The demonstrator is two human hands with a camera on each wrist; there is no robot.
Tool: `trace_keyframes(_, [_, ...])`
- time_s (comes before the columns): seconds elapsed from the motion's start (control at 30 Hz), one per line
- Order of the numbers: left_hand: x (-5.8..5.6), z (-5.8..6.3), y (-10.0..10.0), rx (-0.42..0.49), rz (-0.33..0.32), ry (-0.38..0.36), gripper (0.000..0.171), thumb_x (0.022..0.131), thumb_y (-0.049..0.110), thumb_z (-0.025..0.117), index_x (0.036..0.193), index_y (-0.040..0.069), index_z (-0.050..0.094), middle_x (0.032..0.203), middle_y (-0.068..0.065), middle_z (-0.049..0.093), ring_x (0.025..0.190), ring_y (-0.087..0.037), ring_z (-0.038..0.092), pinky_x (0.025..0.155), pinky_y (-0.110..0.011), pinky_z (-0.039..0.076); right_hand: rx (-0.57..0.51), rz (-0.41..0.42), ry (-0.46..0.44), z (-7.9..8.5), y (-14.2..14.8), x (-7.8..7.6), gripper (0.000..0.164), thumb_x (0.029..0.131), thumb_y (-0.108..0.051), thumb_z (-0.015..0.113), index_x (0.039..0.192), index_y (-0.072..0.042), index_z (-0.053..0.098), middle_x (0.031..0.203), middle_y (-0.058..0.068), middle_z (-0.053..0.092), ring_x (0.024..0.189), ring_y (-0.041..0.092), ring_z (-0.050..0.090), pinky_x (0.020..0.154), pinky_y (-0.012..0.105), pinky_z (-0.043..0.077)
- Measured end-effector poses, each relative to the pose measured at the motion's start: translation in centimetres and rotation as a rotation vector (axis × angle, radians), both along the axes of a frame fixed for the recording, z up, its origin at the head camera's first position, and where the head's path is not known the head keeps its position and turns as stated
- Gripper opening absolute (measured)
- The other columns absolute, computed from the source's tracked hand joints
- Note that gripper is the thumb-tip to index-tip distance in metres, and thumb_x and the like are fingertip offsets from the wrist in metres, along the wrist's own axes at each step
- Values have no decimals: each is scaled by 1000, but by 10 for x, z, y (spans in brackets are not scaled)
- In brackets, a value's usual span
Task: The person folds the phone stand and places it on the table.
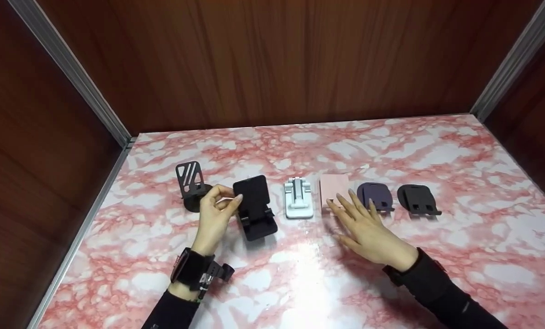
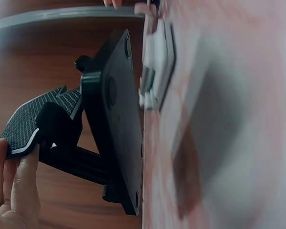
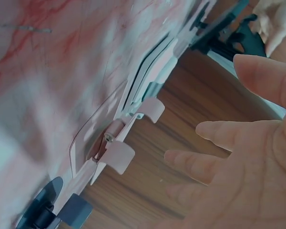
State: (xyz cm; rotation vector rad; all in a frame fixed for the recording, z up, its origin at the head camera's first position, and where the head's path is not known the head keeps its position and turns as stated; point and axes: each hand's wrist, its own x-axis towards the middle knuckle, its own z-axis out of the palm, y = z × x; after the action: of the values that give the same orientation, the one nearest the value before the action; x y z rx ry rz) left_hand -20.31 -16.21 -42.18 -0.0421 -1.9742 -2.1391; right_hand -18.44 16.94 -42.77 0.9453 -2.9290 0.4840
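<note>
My left hand (image 1: pixel 213 221) pinches the edge of a black folding phone stand (image 1: pixel 254 198) between thumb and fingers. In the left wrist view, the stand's base (image 2: pixel 126 124) is tilted, with its underside and round feet showing. Spread fingers of my right hand (image 1: pixel 371 233) hover over the front of a pink phone stand (image 1: pixel 334 185) and hold nothing. Two curved lips of the pink stand (image 3: pixel 119 155) stick up beneath that palm in the right wrist view. Between the hands a white folding phone stand (image 1: pixel 299 211) lies folded on the table.
Left of my left hand stands a dark phone stand with a slotted back (image 1: pixel 190 176). A purple folded stand (image 1: pixel 376 194) and a black folded stand (image 1: pixel 418 197) lie to the right. Wood-grain panels (image 1: pixel 300 64) wall in the marbled red-and-white table (image 1: pixel 272 283).
</note>
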Motion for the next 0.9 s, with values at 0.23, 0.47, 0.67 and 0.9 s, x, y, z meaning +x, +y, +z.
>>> trace_keyframes(0.23, [3, 14, 23, 17, -49, 44, 17, 81, 2, 67, 92, -2, 54, 86, -1, 58, 71, -11, 61, 64, -21, 54, -76, 40, -41, -1, -4, -2, 67, 93, -28, 55, 148, -11, 21, 153, 18, 19, 143, 38, 5, 111, 65, 4])
trace_keyframes(0.47, [2, 27, 47, -52, -115, 166, 18, 82, 5, 68, 92, -4, 56, 86, -3, 58, 77, -17, 63, 69, -22, 53, -158, 59, -132, 3, -13, -5, 70, 94, -36, 51, 148, -9, 16, 152, 20, 19, 143, 36, 7, 114, 57, 8])
trace_keyframes(0.67, [2, 35, 65, -90, -129, 215, 17, 82, 9, 68, 91, -2, 57, 87, -3, 58, 79, -19, 62, 71, -25, 54, -240, 37, -208, 4, -17, -7, 73, 94, -42, 48, 150, -19, 8, 152, 20, 16, 141, 38, 12, 110, 61, 18])
trace_keyframes(0.9, [1, 43, 80, -99, -147, 229, 15, 82, 3, 67, 92, -5, 58, 88, -7, 59, 77, -15, 62, 66, -24, 55, -496, 71, -611, 7, -17, -13, 66, 97, -42, 42, 150, -22, 7, 155, 10, 18, 140, 30, 23, 114, 50, 22])
